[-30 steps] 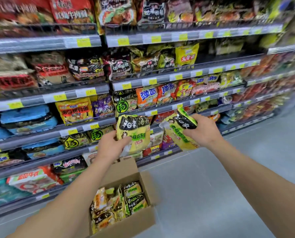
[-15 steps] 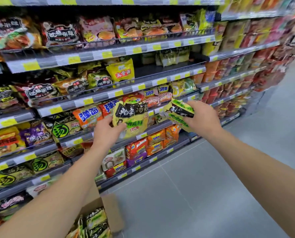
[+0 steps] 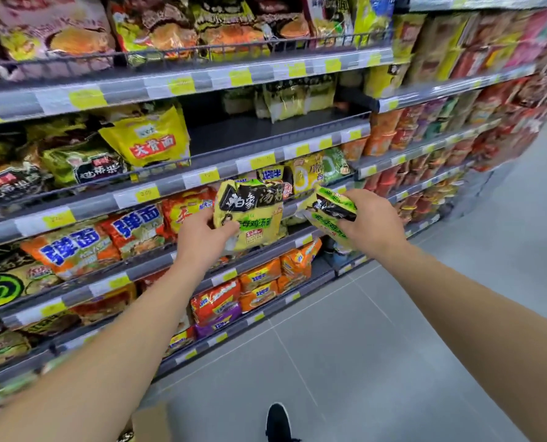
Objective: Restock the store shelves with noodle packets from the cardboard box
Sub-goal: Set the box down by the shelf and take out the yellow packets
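Observation:
My left hand (image 3: 202,240) grips a yellow-green noodle packet (image 3: 250,212) with black lettering, held upright in front of the middle shelves. My right hand (image 3: 371,223) holds a second packet of the same kind (image 3: 328,212), tilted and partly crumpled. Both packets hang in the air just before the shelf edge, below a dark shelf bay (image 3: 266,129) that holds a few matching yellow packets (image 3: 293,100) at its back. Only a corner of the cardboard box (image 3: 151,422) shows at the bottom edge.
Shelves (image 3: 176,87) full of noodle packets run from the left to the far right, with yellow price tags along their rails. A big yellow packet (image 3: 148,138) stands left of the dark bay. The grey tiled aisle floor (image 3: 393,346) lies to the right. My black shoe (image 3: 277,421) shows at the bottom.
The view has risen and swung right, so the box has dropped almost out of sight. Both hands have lifted their packets higher and closer to the shelves.

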Demonstrator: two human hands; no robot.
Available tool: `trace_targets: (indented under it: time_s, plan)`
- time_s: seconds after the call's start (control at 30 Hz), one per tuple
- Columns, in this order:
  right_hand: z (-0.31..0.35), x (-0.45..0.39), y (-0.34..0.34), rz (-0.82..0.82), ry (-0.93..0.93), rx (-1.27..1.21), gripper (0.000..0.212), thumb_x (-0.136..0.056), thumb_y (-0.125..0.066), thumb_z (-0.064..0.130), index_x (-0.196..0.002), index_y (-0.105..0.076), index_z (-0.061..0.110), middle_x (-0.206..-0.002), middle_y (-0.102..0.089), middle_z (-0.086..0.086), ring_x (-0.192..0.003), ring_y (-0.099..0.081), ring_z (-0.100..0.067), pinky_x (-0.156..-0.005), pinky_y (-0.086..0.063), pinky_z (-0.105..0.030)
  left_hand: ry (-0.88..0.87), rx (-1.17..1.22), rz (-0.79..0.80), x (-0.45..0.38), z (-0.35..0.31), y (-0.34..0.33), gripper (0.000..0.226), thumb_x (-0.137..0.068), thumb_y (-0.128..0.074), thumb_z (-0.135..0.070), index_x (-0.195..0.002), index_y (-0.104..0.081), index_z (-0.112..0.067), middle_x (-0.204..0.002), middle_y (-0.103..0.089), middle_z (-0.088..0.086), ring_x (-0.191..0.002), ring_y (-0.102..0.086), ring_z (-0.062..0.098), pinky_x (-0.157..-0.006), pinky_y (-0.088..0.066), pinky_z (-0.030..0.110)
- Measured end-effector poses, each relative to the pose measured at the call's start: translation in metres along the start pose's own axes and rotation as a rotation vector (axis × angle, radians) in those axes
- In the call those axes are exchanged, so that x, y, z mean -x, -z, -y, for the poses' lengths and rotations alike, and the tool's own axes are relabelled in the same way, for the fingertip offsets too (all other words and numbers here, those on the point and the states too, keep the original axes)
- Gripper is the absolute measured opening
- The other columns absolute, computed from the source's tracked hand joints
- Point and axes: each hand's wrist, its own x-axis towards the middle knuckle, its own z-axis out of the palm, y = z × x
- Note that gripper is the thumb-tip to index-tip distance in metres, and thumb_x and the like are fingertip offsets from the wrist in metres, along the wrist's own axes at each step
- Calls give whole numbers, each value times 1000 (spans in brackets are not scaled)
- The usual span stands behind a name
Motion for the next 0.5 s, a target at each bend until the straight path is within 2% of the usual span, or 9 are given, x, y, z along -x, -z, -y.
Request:
trace_targets:
  time_s: [0.07, 0.13, 0.2, 0.3, 0.37, 0.43, 0.5]
  plan:
    - [-17, -40, -10, 34, 7, -7, 29, -88, -68, 21, -115, -61, 15, -105, -63, -8, -88, -61, -30, -69, -54, -42, 10, -14, -15, -37, -1, -17, 7, -84, -71, -24, -89, -68, -22, -88, -70, -3, -82, -65, 19, -71, -49, 36]
    - [-35, -84, -15, 48, 10, 3, 39, -89, -68, 22, -127, -57, 16, -119, -61, -8, -96, -62, -31, -75, -54, -43, 15, -25, -26, -78, -8, -34, 10, -84, -71, -25, -93, -69, -21, -89, -70, -5, -83, -64, 17, -68, -45, 31]
    - [-49, -118, -13, 5, 21, 18, 46, -90, -67, 23, -133, -54, 16, -126, -59, -6, -104, -60, -30, -79, -54, -42, 0, -10, -22, -108, -17, -44, 4, -84, -71, -24, -87, -68, -23, -85, -69, -7, -81, -64, 17, -65, -45, 30]
    - [-68, -167, -6, -79, 61, 63, 39, -89, -67, 22, -126, -57, 20, -116, -60, -4, -102, -59, -29, -72, -54, -41, -11, -1, -30, -150, -32, -63, 4, -83, -72, -22, -83, -68, -19, -81, -70, -1, -79, -66, 23, -68, -51, 36]
    - [-82, -202, 1, -126, 108, 89, 38, -87, -69, 19, -124, -57, 19, -115, -60, -4, -106, -55, -30, -73, -54, -44, -46, -9, -44, -178, -43, -77, 4, -82, -72, -22, -83, -68, -19, -80, -71, 0, -75, -65, 22, -67, -50, 38]
    - [-92, -232, 6, -166, 163, 143, 43, -84, -71, 13, -125, -58, 16, -116, -62, -9, -106, -56, -34, -79, -53, -46, -93, -20, -56, -197, -54, -87, 7, -81, -71, -18, -81, -66, -23, -76, -68, -4, -67, -60, 15, -61, -43, 32]
    - [-105, -267, 7, -195, 240, 220, 48, -77, -73, 6, -123, -62, 13, -114, -66, -12, -99, -59, -38, -80, -51, -45, -156, -46, -87, -218, -66, -104, 16, -79, -71, -12, -85, -65, -26, -77, -65, -8, -70, -57, 11, -61, -41, 25]
